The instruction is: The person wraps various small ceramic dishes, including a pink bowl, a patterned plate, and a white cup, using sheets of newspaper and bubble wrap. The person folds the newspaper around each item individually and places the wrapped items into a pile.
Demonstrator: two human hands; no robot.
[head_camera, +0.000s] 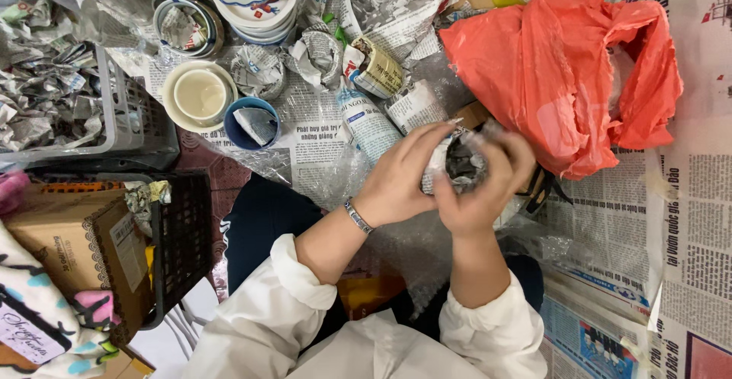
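Both hands wrapped round a newspaper-wrapped bundle [457, 167], held just left of the orange plastic bag [568, 74]. Left hand [398, 179], w/ bracelet, fingers clasped on bundle's near side; right hand [488, 181] fingers curled over its top & far side. Further left of the bag: more wrapped pieces, a blue cup [253, 123], a cream cup [200, 95], stacked bowls [255, 5]. Grey basket [114, 131] of crumpled paper well left of bag.

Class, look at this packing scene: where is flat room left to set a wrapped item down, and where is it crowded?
Free: flat newspaper right of the hands, below the orange bag. Crowded: above the left hand and right hand, cups, stacked bowls and wrapped bundles lie packed together.
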